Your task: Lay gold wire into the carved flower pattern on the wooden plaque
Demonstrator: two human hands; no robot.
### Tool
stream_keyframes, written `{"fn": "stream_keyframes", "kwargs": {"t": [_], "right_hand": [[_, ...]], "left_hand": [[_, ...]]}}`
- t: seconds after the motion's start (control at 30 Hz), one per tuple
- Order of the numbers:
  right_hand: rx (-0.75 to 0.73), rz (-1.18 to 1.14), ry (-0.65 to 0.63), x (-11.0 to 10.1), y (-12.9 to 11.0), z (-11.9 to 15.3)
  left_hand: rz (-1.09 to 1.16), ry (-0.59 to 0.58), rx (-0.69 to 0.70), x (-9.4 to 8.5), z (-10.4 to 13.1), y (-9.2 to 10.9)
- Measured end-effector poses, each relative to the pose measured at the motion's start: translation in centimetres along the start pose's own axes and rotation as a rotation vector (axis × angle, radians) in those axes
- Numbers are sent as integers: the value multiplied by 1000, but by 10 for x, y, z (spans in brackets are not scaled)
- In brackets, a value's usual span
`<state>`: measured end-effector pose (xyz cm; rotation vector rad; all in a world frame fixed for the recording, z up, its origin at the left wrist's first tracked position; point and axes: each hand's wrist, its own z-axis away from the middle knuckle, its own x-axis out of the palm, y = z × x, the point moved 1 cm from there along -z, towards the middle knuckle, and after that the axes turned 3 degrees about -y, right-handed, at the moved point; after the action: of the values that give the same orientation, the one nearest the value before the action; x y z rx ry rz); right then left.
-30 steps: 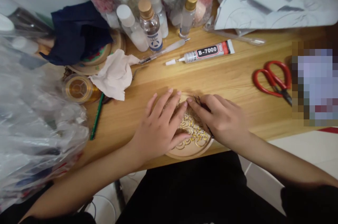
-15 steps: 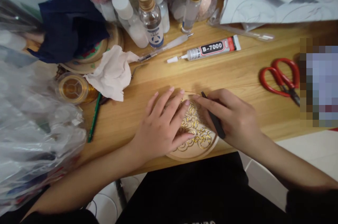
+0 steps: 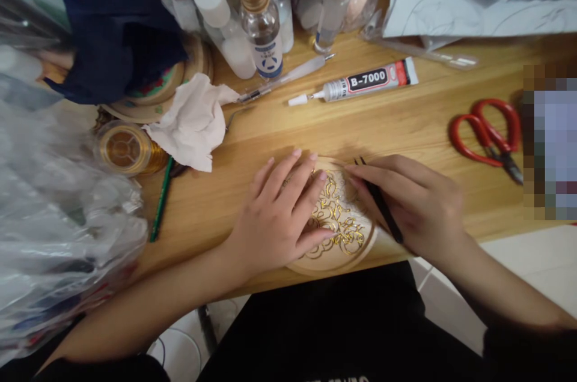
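Observation:
A round wooden disc [image 3: 311, 262] with a raised rim lies near the table's front edge. Curled gold wire [image 3: 347, 232] forms a pattern across its face. Spread flat over the disc's left part, my left hand [image 3: 277, 220] hides some of that pattern, its fingers apart. My right hand [image 3: 415, 202] is closed around black tweezers [image 3: 383, 208] at the disc's right edge. The two tips of the tweezers point away from me and stand slightly apart, with nothing visible between them.
Beyond the disc lie a B-7000 glue tube [image 3: 367, 80], a white-handled pen-like tool [image 3: 297, 72] and bottles [image 3: 265, 33]. Red-handled pliers [image 3: 489, 136] rest to the right. At the left are a gold wire spool [image 3: 124, 148], crumpled tissue [image 3: 193, 121], a green pencil [image 3: 161, 199] and plastic bags [image 3: 58, 220].
My right hand has moved right with the tweezers, away from the disc's middle, and both tips now show. My left hand stays on the disc. The view has shifted slightly.

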<state>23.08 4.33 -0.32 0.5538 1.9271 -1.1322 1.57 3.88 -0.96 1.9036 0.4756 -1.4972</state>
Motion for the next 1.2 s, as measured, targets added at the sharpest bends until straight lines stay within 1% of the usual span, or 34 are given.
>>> {"fn": "stream_keyframes", "kwargs": {"t": [0.17,0.47,0.73,0.87,1.13,1.2], "right_hand": [[-52,36,38,1,3,0],[-89,108,13,-1,10,3],[-146,145,14,0,12,1],[-181,155,45,2,13,0],[-194,175,43,-1,12,0],[-176,181,26,-2,12,1]], "left_hand": [[79,40,-11,0,0,-3],[164,13,-32,0,0,-5],[159,8,-28,-2,-1,-5],[154,9,-24,-2,-2,-5],[155,10,-29,-2,-1,-5],[166,15,-28,-1,-1,-5]]}}
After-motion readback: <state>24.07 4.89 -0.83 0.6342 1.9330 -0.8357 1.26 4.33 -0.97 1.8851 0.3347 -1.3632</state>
